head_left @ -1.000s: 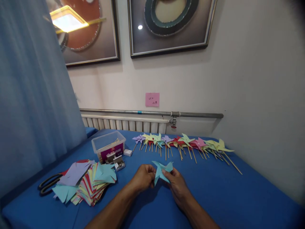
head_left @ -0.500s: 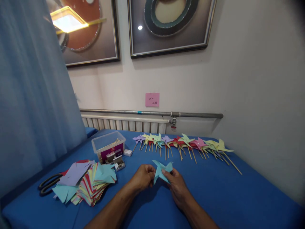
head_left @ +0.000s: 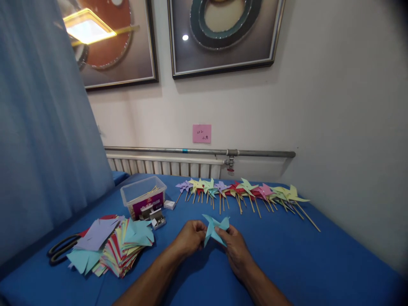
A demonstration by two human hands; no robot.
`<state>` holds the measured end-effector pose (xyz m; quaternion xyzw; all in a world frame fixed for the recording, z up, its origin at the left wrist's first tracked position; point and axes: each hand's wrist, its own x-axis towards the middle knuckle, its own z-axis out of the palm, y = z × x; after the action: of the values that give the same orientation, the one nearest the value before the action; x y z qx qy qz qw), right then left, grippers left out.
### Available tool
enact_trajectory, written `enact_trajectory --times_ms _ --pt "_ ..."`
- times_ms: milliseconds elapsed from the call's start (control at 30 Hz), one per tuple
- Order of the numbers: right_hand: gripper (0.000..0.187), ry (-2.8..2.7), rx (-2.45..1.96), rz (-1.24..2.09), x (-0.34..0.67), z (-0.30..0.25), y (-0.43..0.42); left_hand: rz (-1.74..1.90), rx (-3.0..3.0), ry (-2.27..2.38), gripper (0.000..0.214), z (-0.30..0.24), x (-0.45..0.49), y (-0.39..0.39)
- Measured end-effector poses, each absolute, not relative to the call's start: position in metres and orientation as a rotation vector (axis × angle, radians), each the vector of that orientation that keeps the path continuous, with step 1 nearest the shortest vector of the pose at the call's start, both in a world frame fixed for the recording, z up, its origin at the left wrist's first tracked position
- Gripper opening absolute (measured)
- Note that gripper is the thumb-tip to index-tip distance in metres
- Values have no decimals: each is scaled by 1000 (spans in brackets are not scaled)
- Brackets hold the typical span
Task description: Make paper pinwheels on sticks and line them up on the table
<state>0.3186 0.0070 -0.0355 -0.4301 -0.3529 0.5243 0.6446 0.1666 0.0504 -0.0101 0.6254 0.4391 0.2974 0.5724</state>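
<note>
Cloth of plain deep blue (head_left: 306, 267) is covering the whole broad work surface. Along its far side, a long row of paper pinwheels on thin wooden sticks (head_left: 247, 186) is spreading sideways in lilac, yellow, pale green, red and pink. At the left, a fanned pile of cut paper sheets in many colours (head_left: 119, 251) is lying near a clear rectangular plastic tub with a purple label (head_left: 149, 205), which is holding slim wooden sticks. Nearer the middle, the person's right hand (head_left: 236, 247) is gripping a light-blue paper pinwheel (head_left: 213, 231), its thumb pressing on the front close to the centre while its other fingers are passing behind. The left hand (head_left: 192, 237) is keeping its thumb and fingertips narrow, bunched at the pinwheel's left edge; whether they are pinching the paper cannot be made out. Between the hands, just above the cloth, the pinwheel is showing a star-like form with its face tilting upward: pointed vanes are reaching to the upper left and upper right, a long one is slanting toward the lower left, and the lower right part is running beneath the thumb. Fold lines are shading its smooth surface slightly darker.
</note>
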Motion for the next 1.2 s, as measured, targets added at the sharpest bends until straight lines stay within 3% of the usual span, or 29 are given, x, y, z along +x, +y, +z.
enact_trajectory --times_ms 1200 --pt "33 -723 -953 1266 317 -22 -1 728 1495 989 7 -19 165 55"
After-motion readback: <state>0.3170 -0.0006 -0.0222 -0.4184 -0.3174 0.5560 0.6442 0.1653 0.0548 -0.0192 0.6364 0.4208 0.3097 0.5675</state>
